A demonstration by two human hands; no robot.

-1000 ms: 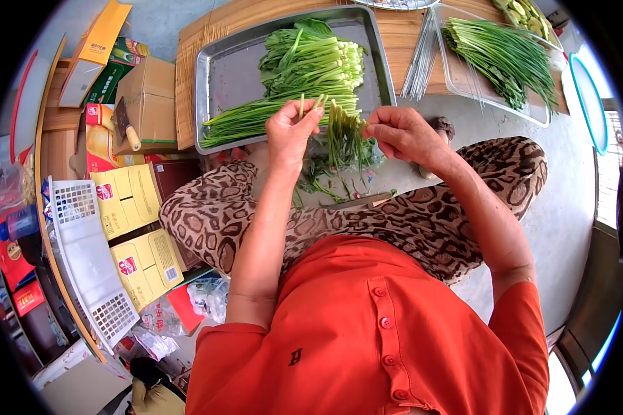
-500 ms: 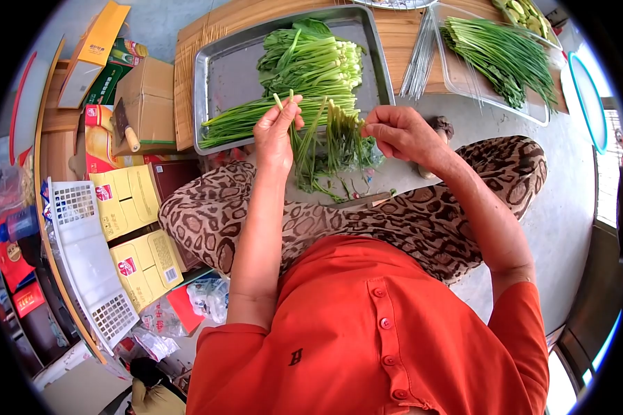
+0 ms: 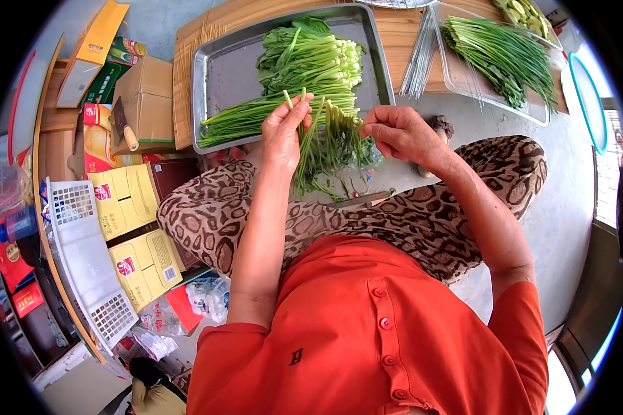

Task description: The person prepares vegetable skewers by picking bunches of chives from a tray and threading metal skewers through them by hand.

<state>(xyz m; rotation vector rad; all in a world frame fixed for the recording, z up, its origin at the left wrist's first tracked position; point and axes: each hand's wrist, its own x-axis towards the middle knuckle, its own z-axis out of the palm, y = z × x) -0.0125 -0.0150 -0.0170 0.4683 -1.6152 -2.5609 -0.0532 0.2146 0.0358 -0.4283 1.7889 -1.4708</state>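
My left hand (image 3: 284,131) is closed in a pinch on thin green stalks (image 3: 288,99), whose pale cut ends poke up past the fingertips. Close to its right, a row of green stems (image 3: 340,142) hangs limp, apparently strung on a skewer that hardly shows. At the right end of that row, my right hand (image 3: 400,133) is closed, thumb and fingers pressed together. Behind the hands, a metal tray (image 3: 232,66) bears leafy greens (image 3: 311,62) with cut stems, and long thin green stalks (image 3: 232,123) lie along its near side.
Loose metal skewers (image 3: 418,66) lie right of the tray, beside a clear plastic tub (image 3: 457,86) with long chives (image 3: 498,59). Below the row, a knife (image 3: 360,200) lies near my legs. A cleaver (image 3: 123,124) leans by a cardboard box (image 3: 145,97) at left.
My left hand has shifted a little to the right with the stalks, nearer the hanging row. My right hand has barely moved and stays closed.
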